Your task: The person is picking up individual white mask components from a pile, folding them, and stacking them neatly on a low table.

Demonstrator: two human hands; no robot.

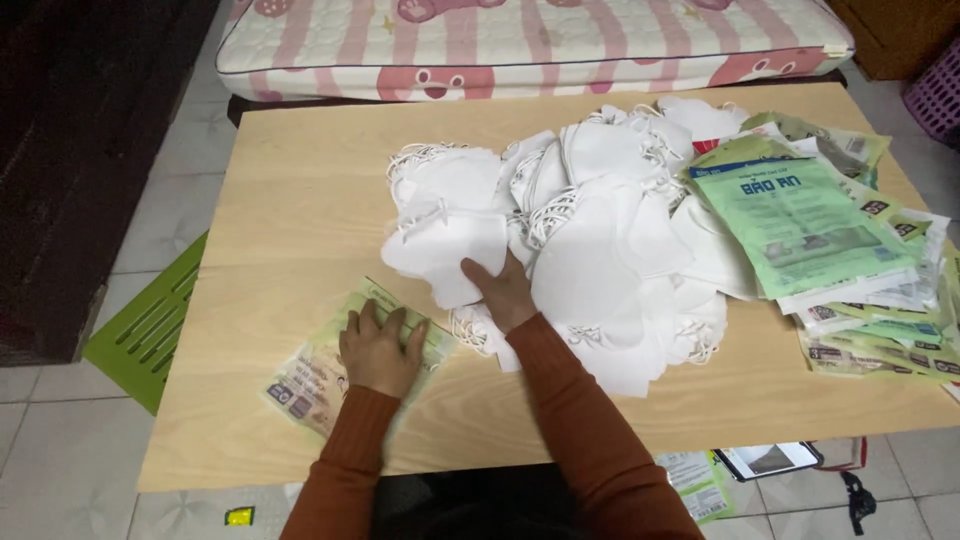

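Left hand (pixel 380 345) lies flat, fingers spread, on a green packaging bag (pixel 345 370). Right hand (pixel 503 290) grips a white face mask (pixel 445 250) from the pile (pixel 610 230).

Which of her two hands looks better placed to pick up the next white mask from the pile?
Probably the right hand: it already rests on a white mask at the edge of the pile of masks. The left hand lies flat on a green packet, apart from the pile.
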